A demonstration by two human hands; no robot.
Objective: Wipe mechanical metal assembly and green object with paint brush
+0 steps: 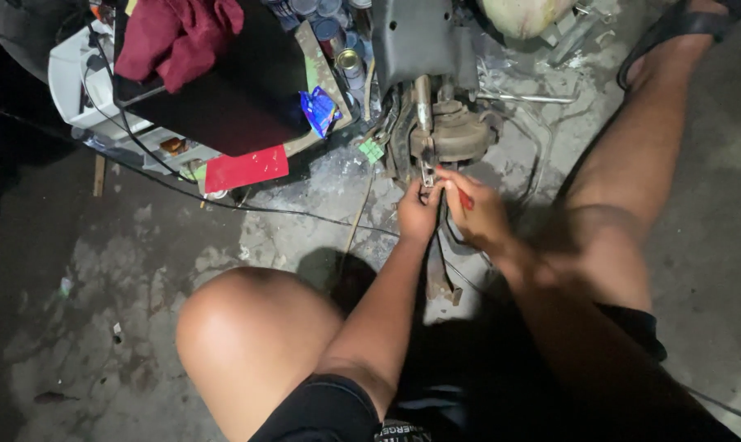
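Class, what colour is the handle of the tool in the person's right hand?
Red: the tool handle shows in the right hand, seen from the head view.

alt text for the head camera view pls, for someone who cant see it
Seen from above, a squatting person's left hand and right hand meet at a small metal part under a grimy wheel hub, the right holding a red-handled tool. A red cloth lies on a black box at upper left, above stained concrete floor.

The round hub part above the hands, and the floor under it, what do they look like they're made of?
The round hub part looks like cast metal: dull grey-brown, grimy, no shine. The floor looks like bare concrete: grey, patchy and stained. The left hand and right hand meet just below the hub; the right holds a red-handled tool, probably plastic-gripped.
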